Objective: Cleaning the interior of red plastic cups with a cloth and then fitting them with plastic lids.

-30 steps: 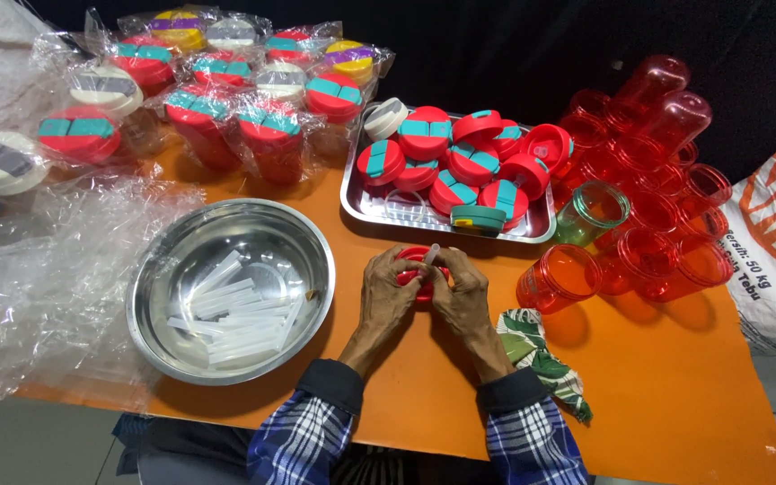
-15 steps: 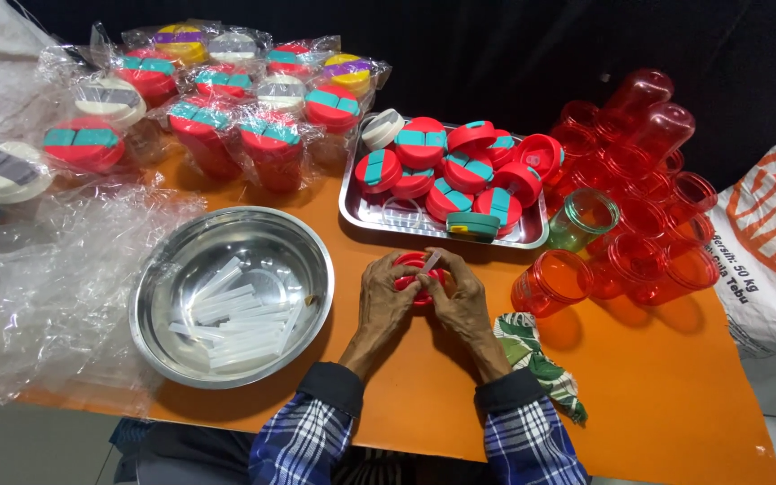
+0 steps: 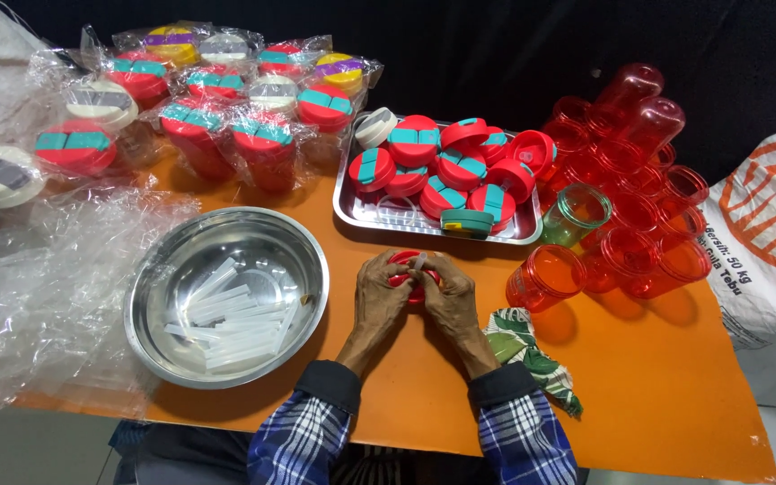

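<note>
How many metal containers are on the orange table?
2. A round steel bowl sits left of the hands, holding clear plastic strips. A rectangular steel tray lies behind the hands, loaded with red lids. Nothing suggests another is hidden.

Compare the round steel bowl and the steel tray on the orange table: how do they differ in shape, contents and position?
The round bowl is circular and deep; the tray is rectangular and shallow. The round bowl holds clear plastic strips; the tray holds red lids with teal bands. The round bowl sits beside the left hand; the tray lies beyond both hands, which clasp a red lid with the right hand. Both are shiny steel.
</note>
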